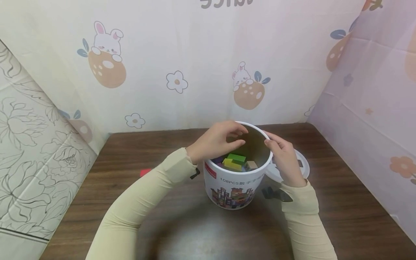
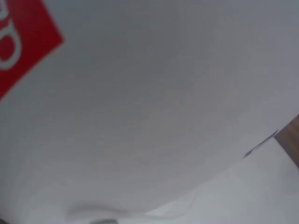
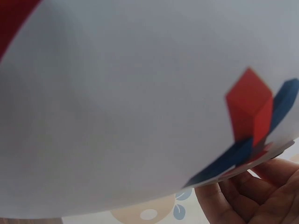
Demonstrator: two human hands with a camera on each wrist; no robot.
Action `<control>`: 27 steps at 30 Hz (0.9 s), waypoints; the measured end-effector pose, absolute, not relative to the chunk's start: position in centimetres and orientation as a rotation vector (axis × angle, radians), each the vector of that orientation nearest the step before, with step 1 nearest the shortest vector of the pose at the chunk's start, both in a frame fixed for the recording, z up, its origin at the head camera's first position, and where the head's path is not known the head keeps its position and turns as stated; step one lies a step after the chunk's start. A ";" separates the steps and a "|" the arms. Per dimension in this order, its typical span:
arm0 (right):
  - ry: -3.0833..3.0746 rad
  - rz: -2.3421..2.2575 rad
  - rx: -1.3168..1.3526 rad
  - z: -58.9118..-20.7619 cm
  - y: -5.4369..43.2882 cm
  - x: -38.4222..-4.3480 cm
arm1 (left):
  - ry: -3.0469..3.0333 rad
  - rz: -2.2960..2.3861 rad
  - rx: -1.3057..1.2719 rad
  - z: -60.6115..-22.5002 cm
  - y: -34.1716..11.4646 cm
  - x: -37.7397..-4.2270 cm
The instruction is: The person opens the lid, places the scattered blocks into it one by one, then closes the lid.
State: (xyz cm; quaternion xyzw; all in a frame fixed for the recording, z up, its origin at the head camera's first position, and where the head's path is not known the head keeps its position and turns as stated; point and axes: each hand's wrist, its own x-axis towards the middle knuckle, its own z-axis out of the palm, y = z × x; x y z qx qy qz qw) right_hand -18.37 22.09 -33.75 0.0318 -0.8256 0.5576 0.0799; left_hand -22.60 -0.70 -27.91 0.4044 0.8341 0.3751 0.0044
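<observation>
A white bucket (image 1: 211,184) with a printed picture of blocks stands upright on the table, its mouth uncovered. Inside lie a yellow block (image 1: 232,165), a green block (image 1: 237,158), a pale wooden block (image 1: 251,165) and some purple ones. My left hand (image 1: 218,140) reaches over the bucket's left rim, fingers loosely bent above the opening, with nothing between them. On the right side, my right hand (image 1: 285,159) grips the rim with its thumb at the edge. Bucket wall (image 2: 140,107) fills the left wrist view; in the right wrist view, fingers (image 3: 266,191) show past the printed wall (image 3: 126,107).
A white lid (image 1: 304,164) lies on the table right of the bucket, partly behind the right hand. Something red (image 1: 144,172) lies at the left, partly covered by the left sleeve. A patterned cloth (image 1: 175,43) hangs behind the wooden table (image 1: 130,151).
</observation>
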 end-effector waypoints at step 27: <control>-2.450 1.694 0.104 -33.8 22.0 -18.4 | 2.991 1.012 0.783 -33.4 -16.2 -21.5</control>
